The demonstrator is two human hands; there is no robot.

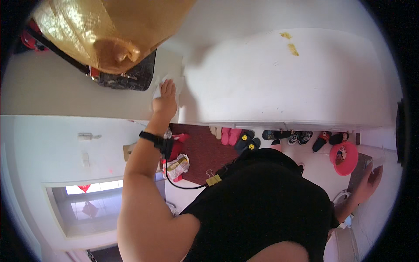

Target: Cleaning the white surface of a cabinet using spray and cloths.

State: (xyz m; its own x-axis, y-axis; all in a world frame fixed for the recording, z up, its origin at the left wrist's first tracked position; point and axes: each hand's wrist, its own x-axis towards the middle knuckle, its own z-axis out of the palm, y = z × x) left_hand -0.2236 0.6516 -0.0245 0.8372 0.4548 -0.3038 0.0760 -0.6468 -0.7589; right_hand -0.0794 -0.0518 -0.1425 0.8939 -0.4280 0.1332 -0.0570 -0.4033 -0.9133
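Observation:
My left hand (166,98) presses a white tissue or thin cloth (157,92) flat on the white cabinet top (235,82), at a seam with a greyer section. A black object with a metal zip or clasp (144,72) lies just beyond the fingers, partly under a shiny gold bag (131,29). Far off to the right, my right hand (368,183) is raised near the wall with its fingers bent; whether something pale is between them is unclear. Two yellow-brown stains (293,49) and small dark specks mark the cabinet top.
Below the cabinet's front edge stand pink slippers (230,136), dark clogs (247,141) and several other shoes. A pink basin (344,158) sits on the floor at right. A dark red mat (203,154) and a plastic package (177,165) lie lower left. A cable (178,187) runs from my left wrist strap.

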